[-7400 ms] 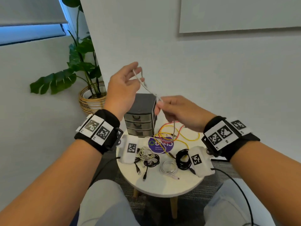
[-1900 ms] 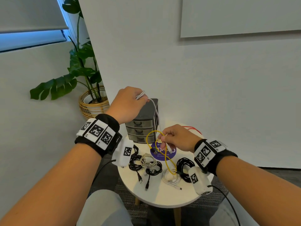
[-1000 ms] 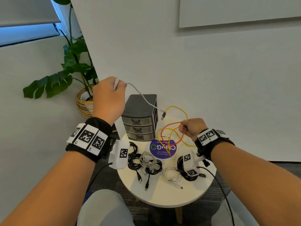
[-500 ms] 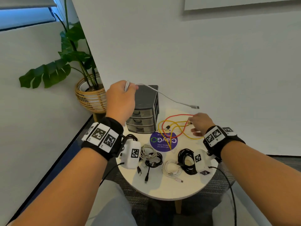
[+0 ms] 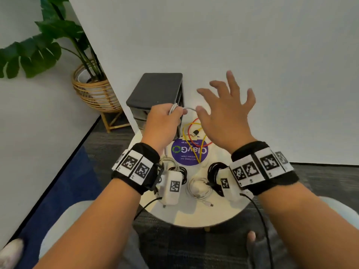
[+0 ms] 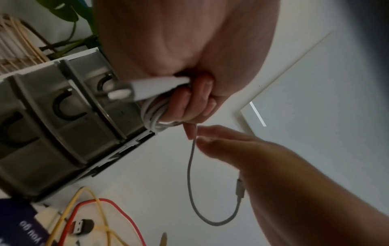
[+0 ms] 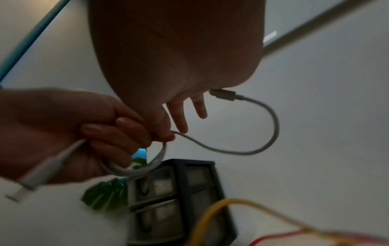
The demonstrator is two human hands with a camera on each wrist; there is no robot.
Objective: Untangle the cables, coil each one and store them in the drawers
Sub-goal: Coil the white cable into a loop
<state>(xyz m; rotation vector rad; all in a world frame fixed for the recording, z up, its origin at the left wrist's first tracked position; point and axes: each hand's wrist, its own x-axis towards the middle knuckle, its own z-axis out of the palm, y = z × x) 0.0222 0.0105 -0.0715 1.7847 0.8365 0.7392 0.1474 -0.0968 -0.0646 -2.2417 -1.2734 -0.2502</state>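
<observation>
Coiling underway: our left hand (image 5: 163, 121) grips the white cable (image 6: 154, 116) loops, right hand (image 5: 223, 115) spread open; next, wind in its loose tail.

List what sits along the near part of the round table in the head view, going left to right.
Left wrist camera unit → white coiled cable → black coiled cable → right wrist camera unit.

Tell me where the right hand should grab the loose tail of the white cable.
Pinch the tail just below the left hand, coming from the right. That stretch hangs straight under the coil; farther down it bends up toward the plug.
</observation>
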